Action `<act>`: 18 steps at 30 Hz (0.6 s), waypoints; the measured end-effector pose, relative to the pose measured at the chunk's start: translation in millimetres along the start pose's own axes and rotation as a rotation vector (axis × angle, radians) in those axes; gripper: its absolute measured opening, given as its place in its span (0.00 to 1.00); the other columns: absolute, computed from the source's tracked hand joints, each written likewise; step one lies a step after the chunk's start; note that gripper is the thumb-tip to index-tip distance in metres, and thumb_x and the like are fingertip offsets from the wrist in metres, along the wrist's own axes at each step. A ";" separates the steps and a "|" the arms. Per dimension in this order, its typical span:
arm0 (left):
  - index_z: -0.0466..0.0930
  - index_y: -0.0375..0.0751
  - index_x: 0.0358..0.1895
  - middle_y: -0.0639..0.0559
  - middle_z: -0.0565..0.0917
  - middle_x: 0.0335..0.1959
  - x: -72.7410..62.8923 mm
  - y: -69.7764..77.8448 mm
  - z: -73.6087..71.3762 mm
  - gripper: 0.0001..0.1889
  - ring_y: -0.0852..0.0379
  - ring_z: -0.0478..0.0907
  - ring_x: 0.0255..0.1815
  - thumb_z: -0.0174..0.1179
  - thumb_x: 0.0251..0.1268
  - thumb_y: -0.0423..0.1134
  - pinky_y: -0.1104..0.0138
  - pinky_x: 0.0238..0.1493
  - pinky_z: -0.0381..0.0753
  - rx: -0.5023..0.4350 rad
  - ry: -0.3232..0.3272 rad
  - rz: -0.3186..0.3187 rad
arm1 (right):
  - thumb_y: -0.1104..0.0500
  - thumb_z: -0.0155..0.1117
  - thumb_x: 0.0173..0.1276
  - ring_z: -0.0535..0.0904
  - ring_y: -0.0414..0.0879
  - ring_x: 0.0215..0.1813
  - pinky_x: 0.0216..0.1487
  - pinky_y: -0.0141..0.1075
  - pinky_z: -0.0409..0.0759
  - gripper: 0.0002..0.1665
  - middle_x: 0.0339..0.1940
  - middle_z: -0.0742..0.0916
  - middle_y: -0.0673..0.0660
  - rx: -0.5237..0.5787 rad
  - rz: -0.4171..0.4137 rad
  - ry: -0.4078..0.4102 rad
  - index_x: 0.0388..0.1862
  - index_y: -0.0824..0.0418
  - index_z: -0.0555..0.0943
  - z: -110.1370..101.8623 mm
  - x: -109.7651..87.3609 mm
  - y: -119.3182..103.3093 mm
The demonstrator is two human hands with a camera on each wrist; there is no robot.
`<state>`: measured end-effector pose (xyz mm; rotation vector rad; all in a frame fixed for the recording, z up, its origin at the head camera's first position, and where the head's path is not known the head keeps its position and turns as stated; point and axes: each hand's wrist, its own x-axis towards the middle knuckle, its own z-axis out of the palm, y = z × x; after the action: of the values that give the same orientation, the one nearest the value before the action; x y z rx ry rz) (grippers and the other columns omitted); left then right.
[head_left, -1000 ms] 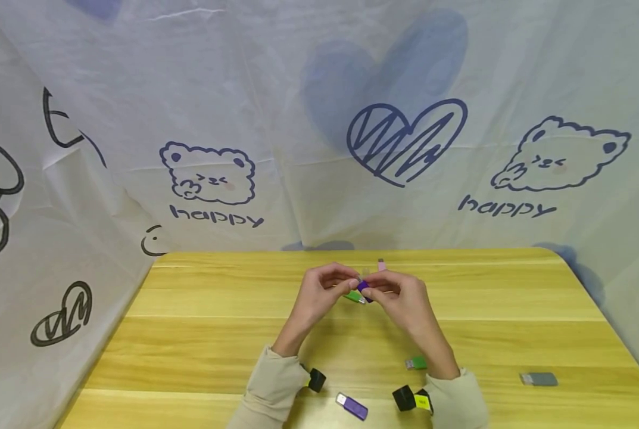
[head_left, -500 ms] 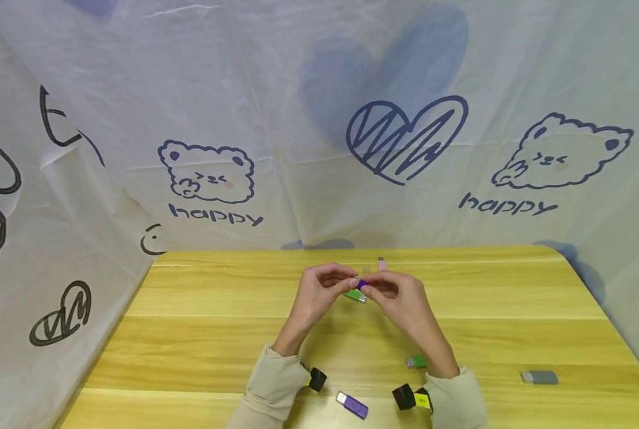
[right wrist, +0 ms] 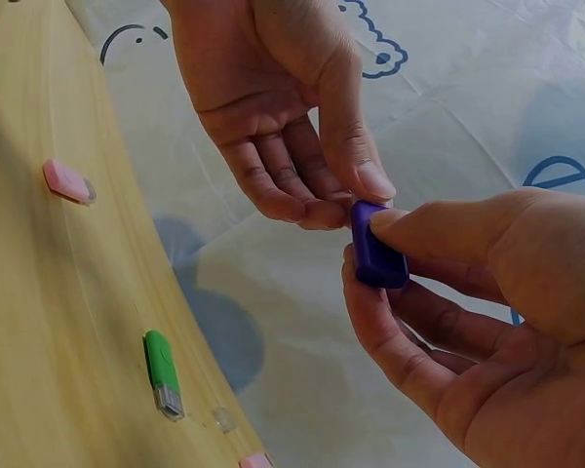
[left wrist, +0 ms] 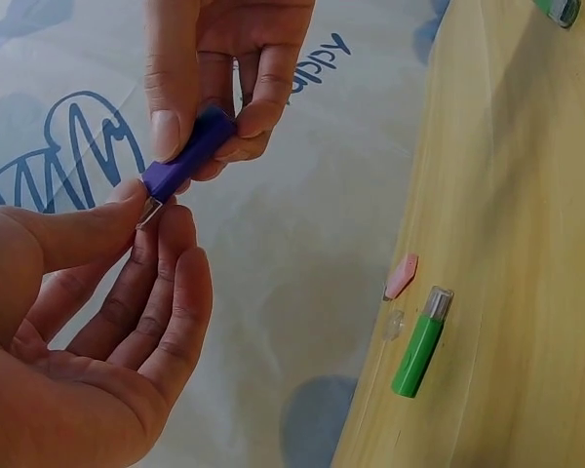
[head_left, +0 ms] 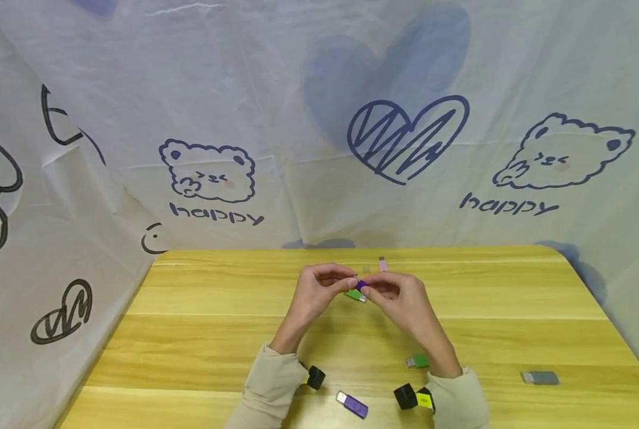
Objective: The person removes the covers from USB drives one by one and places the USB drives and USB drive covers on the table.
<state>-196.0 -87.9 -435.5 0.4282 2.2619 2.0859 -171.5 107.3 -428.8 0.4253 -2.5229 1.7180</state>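
Both hands hold one purple USB stick (head_left: 361, 285) between them, raised over the far middle of the table. My left hand (head_left: 321, 292) pinches its plug end (left wrist: 149, 212) between thumb and fingertip. The right hand (head_left: 399, 295) grips the purple body (right wrist: 378, 258) between thumb and fingers. Below the hands, a green USB stick (head_left: 355, 295) lies on the table with its plug showing. Near that stick lies a small clear cap (left wrist: 394, 325), and a pink USB stick (head_left: 382, 264) is just beyond.
A second purple USB stick (head_left: 352, 405) lies at the front, between the forearms. Another green one (head_left: 417, 361) is by the right forearm, and a grey one (head_left: 541, 378) sits far right. The right wrist view shows another pink piece (right wrist: 68, 181). A printed cloth (head_left: 308, 196) hangs behind the table.
The purple USB stick has turned in the fingers, so less of its body shows below the right thumb than a second ago. Both hands stay nearly in place.
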 end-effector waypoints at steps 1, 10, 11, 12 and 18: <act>0.88 0.29 0.43 0.39 0.89 0.40 0.0 0.1 -0.2 0.08 0.47 0.88 0.41 0.71 0.64 0.29 0.60 0.46 0.87 0.000 0.002 -0.001 | 0.65 0.71 0.69 0.89 0.51 0.43 0.42 0.34 0.87 0.08 0.43 0.90 0.61 -0.001 0.001 -0.001 0.46 0.67 0.89 -0.1 0.0 -0.3; 0.87 0.26 0.45 0.39 0.90 0.40 -1.1 0.9 -15.1 0.09 0.54 0.88 0.38 0.69 0.66 0.29 0.59 0.47 0.87 -0.050 0.067 0.037 | 0.63 0.72 0.69 0.89 0.48 0.41 0.41 0.34 0.87 0.08 0.42 0.91 0.59 -0.061 0.027 -0.012 0.45 0.64 0.90 -6.0 -0.9 0.9; 0.87 0.26 0.44 0.39 0.90 0.39 -1.5 1.8 -18.4 0.08 0.55 0.88 0.37 0.69 0.66 0.28 0.60 0.46 0.88 -0.060 0.092 0.050 | 0.63 0.73 0.69 0.89 0.48 0.41 0.41 0.33 0.87 0.08 0.42 0.91 0.59 -0.067 0.032 -0.008 0.44 0.64 0.90 -7.8 -1.2 1.4; 0.87 0.26 0.44 0.38 0.90 0.39 -1.9 2.7 -21.5 0.07 0.55 0.87 0.36 0.68 0.66 0.27 0.61 0.45 0.88 -0.069 0.114 0.061 | 0.64 0.73 0.69 0.89 0.48 0.40 0.41 0.33 0.87 0.07 0.42 0.91 0.59 -0.069 0.039 -0.002 0.44 0.64 0.90 -9.7 -1.5 2.1; 0.87 0.27 0.46 0.39 0.90 0.40 0.1 2.5 -26.4 0.09 0.54 0.88 0.38 0.68 0.67 0.29 0.61 0.46 0.87 -0.052 0.069 0.043 | 0.65 0.72 0.69 0.89 0.50 0.41 0.42 0.33 0.87 0.08 0.42 0.90 0.60 -0.037 0.035 -0.005 0.45 0.65 0.89 -14.8 -2.0 6.3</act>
<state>-201.2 -113.5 -430.4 0.4119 2.2488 2.2083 -172.8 123.5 -429.4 0.3865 -2.5768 1.6805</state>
